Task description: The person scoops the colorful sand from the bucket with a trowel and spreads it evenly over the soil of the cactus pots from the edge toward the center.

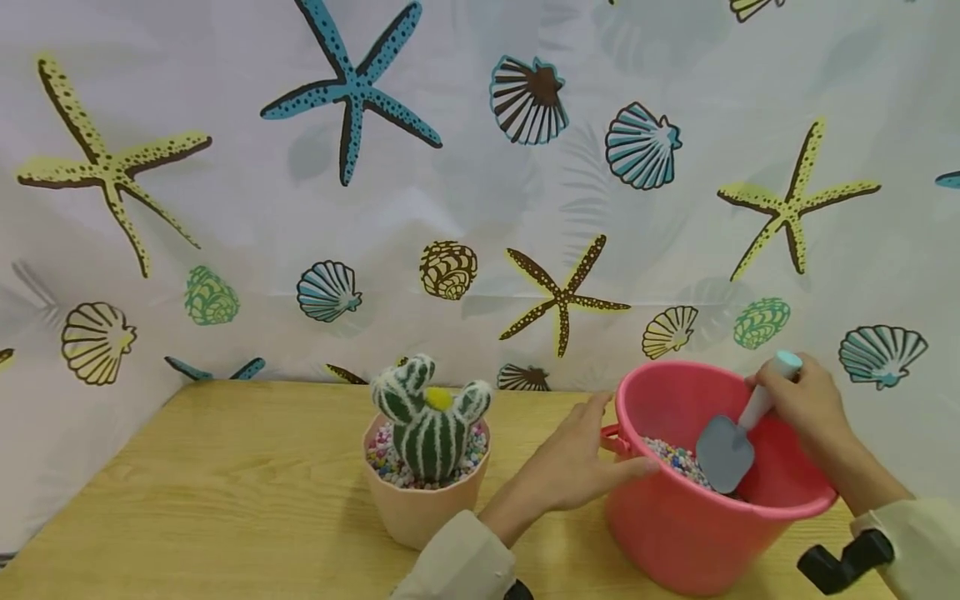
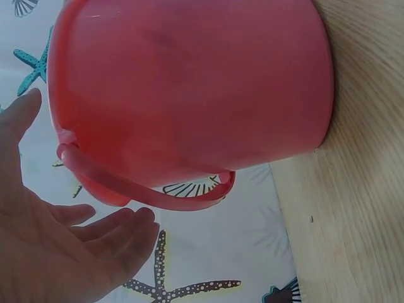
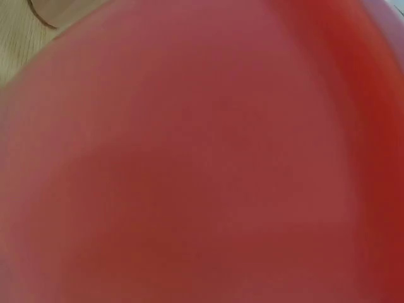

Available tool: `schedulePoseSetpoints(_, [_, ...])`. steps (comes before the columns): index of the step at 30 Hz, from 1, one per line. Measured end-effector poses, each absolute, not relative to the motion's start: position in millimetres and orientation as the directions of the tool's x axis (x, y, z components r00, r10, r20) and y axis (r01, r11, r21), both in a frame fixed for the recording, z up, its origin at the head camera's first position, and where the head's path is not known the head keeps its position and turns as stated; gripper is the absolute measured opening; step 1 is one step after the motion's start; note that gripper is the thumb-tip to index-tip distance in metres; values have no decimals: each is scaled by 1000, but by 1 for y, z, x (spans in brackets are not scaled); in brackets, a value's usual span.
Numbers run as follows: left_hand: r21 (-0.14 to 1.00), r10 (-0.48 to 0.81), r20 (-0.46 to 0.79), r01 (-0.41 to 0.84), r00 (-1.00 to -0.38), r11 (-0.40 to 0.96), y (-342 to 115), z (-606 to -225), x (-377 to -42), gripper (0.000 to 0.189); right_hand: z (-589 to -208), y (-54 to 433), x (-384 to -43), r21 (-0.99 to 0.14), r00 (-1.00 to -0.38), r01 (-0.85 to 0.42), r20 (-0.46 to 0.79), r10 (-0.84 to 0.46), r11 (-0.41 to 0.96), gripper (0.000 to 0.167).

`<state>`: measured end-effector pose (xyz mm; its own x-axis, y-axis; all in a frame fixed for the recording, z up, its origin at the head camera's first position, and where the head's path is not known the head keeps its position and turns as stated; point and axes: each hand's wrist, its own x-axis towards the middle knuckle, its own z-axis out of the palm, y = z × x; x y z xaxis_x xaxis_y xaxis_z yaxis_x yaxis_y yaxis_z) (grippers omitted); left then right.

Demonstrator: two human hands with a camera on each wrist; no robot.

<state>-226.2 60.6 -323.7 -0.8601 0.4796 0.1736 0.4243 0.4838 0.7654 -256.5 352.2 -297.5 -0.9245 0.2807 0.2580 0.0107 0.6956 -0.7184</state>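
Observation:
My right hand [image 1: 810, 404] grips the pale handle of a small hand shovel [image 1: 724, 454] with a grey blade. The blade points down inside a pink-red bucket [image 1: 675, 533], over small multicoloured pebbles [image 1: 675, 458]. At the bucket's left side is my left hand [image 1: 573, 458], fingers spread, near the rim and the bucket's handle [image 2: 158, 197]. Loosely extended fingers show on that left hand [image 2: 69, 246] in the left wrist view. In the right wrist view the bucket wall [image 3: 208, 139] fills nearly everything and hides the right hand.
Left of the bucket stands a peach pot [image 1: 420, 512] holding a woolly green-and-white toy cactus [image 1: 431, 442] with a yellow flower, set in coloured pebbles. Both stand on a wooden table [image 1: 225, 483]. Behind hangs a white cloth [image 1: 465, 192] printed with shells and starfish.

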Motion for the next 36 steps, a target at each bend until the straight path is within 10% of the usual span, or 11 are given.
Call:
schedulePoseSetpoints(20, [764, 558, 235, 506, -796, 400, 68, -332, -223, 93, -291, 320, -230, -586, -903, -15, 357, 241, 810, 41])
schedulePoseSetpoints(36, [750, 582, 298, 563, -757, 347, 63, -336, -218, 93, -289, 291, -226, -822, -931, -183, 322, 175, 540, 49])
